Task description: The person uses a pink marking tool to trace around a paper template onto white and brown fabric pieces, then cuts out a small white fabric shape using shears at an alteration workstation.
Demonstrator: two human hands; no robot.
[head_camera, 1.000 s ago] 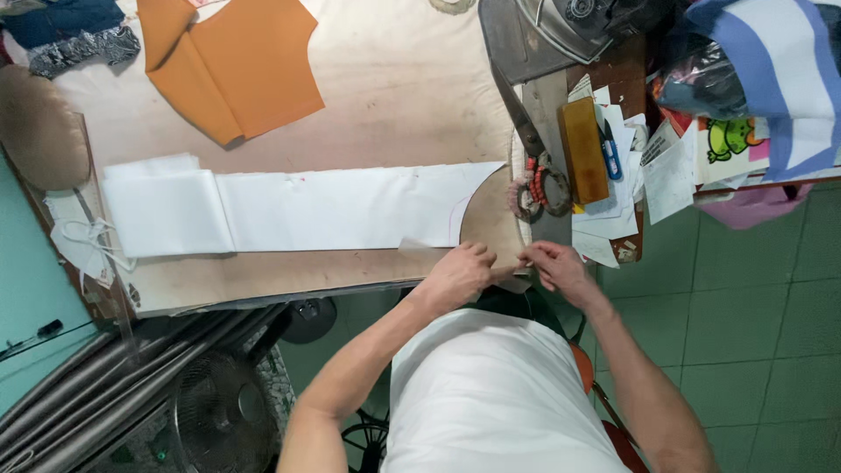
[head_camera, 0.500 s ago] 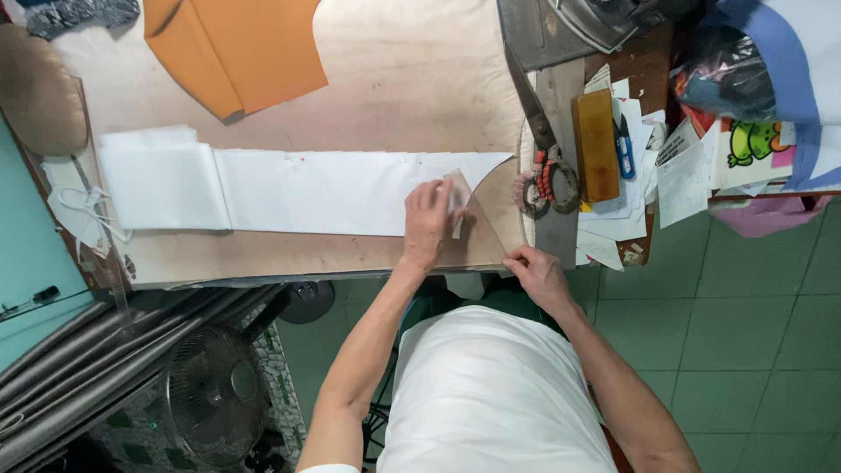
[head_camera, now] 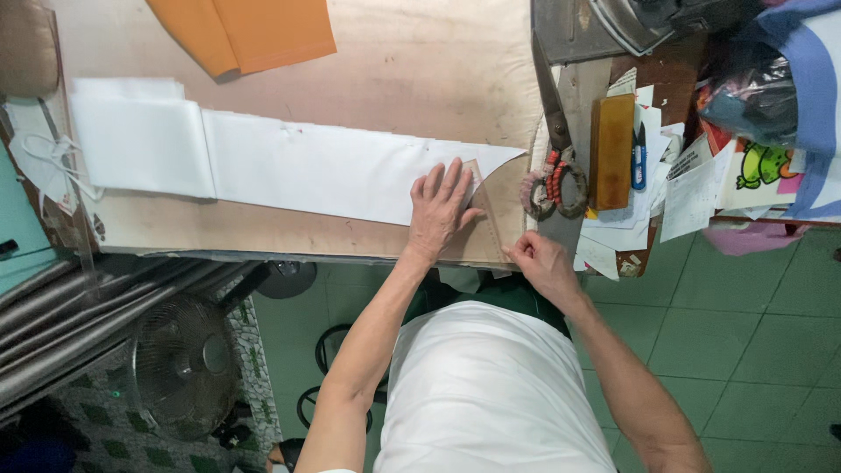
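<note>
Under the spread fingers of the left hand point(head_camera: 441, 210) lies the long strip of white fabric point(head_camera: 324, 166), running away to the left across the wooden worktable point(head_camera: 420, 61), its far end folded thicker. The near end, right by the fingertips, already has a curved edge, so the shaping there looks done to me; a clear curved ruler point(head_camera: 484, 206) sits half under the palm, pinned flat along that curve. No marking or stitching is visible on the rest of the strip, so that part looks untouched.

The right hand point(head_camera: 536, 261) is at the table edge just right of the ruler's tail, fingers curled in, pinching something I can't make out.

Beyond the fingertips, folded orange cloth point(head_camera: 250, 31) sits at the far edge. Right of the hands: big scissors point(head_camera: 554, 166) with wrapped handles, a wooden block point(head_camera: 611, 149), loose papers. Below the table, green floor tiles and a fan point(head_camera: 180, 368) on the left.
</note>
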